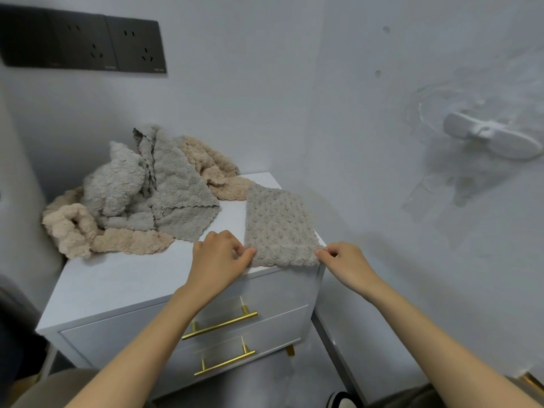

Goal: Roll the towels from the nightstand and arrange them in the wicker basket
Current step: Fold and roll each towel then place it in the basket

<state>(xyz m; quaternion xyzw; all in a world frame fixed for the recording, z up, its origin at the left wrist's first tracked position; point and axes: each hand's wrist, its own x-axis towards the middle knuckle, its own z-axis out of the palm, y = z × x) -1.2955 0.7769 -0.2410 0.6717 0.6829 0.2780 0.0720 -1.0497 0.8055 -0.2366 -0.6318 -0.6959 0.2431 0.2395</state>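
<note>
Bench [117, 278]: white, two drawers; carries all the towels
Towel heap [141, 195]: grey and beige towels, crumpled on the bench's far left part, near the wall
Flat towel [276, 225]: grey; spread at the bench's right end; near edge lies along the front rim
Left grip [217, 260]: thumb and fingers pinch the flat towel's near left corner
Right grip [344, 260]: pinches its near right corner
Drawer handles [219, 325]: brass bars, one above the other

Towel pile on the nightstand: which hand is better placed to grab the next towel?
Left, probably. The left hand pinches the corner of the flat towel nearest the pile; the right hand pinches the other near corner, farther away.
</note>
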